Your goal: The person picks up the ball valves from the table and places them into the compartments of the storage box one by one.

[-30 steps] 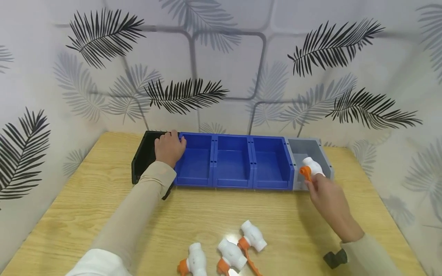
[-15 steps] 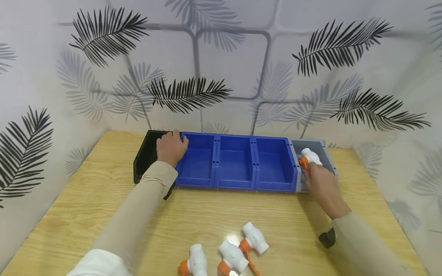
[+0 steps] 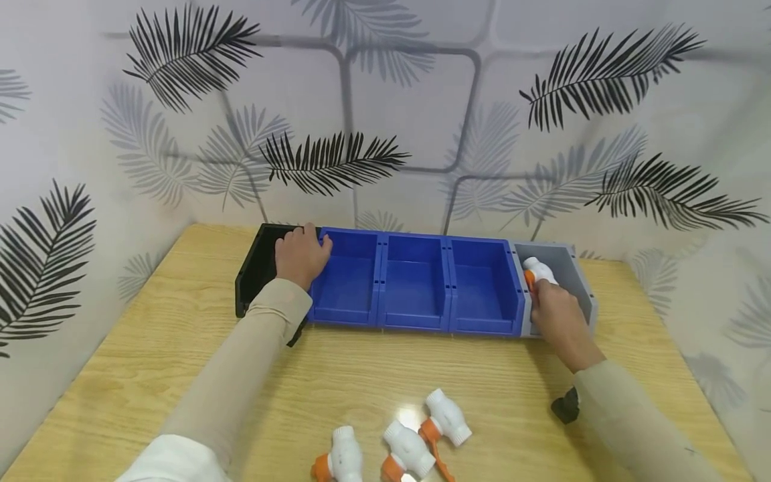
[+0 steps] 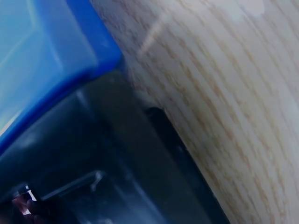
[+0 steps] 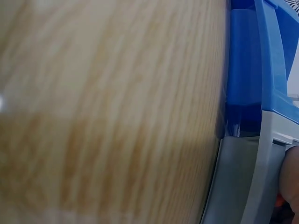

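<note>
My right hand reaches into the grey bin at the right end of the row. It grips a white ball valve by its orange handle; the fingertips are hidden behind the hand. In the right wrist view, part of the hand shows beyond the grey bin's front wall. At the row's left end, my left hand grips the black bin at the wall it shares with the first blue bin, fingers bent over the edge and thumb toward the blue side.
Two more blue bins, a middle one and a right one, fill out the joined row. Near the table's front lie three white valves with orange handles: left, middle and right. A patterned wall stands behind.
My right hand has carried the ball valve from above the grey bin's front down and farther back into it. The left hand stays on the black bin. The head view shifts slightly.
</note>
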Tool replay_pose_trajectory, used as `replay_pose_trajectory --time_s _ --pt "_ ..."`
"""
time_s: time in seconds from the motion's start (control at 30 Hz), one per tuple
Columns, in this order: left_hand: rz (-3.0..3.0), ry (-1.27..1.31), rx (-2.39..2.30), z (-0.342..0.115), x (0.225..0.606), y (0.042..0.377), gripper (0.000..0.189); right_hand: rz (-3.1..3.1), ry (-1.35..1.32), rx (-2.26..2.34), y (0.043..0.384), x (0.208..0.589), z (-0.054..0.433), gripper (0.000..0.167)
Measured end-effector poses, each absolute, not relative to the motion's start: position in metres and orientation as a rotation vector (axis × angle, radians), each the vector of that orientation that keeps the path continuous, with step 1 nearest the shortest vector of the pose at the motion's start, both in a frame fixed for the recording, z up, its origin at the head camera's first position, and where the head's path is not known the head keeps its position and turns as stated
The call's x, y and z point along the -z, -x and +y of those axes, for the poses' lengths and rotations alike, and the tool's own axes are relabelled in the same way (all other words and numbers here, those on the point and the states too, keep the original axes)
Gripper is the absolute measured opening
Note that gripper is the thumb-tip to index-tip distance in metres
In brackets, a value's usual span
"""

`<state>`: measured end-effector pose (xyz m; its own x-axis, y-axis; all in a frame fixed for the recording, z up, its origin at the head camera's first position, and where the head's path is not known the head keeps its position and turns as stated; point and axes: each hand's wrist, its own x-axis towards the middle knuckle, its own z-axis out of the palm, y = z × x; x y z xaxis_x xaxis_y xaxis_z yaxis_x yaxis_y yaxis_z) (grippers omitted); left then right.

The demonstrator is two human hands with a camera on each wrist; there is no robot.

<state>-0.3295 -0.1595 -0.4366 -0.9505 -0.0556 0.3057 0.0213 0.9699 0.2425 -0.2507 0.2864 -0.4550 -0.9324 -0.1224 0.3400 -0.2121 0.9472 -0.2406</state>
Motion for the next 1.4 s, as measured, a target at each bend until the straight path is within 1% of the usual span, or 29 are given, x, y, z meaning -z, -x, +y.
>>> replay_pose_trajectory --time_s 0.4,0.63,0.97,1.2,1.4 --pt "-2.841 -0.035 0.345 -0.161 0.433 0.331 0.045 -2.837 -0.228 -0.397 0.257 0.451 0.289 0.006" --pt "-2.845 -0.038 0.351 -0.162 0.432 0.331 0.047 -2.879 -0.191 -0.407 0.259 0.450 0.286 0.011" --pt "-2.806 -0.023 0.352 -0.160 0.431 0.328 0.044 -2.963 -0.060 -0.459 0.257 0.453 0.283 0.018" --pt "-2.828 -0.025 0.363 -0.159 0.435 0.327 0.046 -3.006 0.005 -0.412 0.256 0.452 0.282 0.019" --pt "-2.818 -0.022 0.342 -0.159 0.438 0.328 0.046 -3.029 0.009 -0.341 0.254 0.448 0.279 0.020"
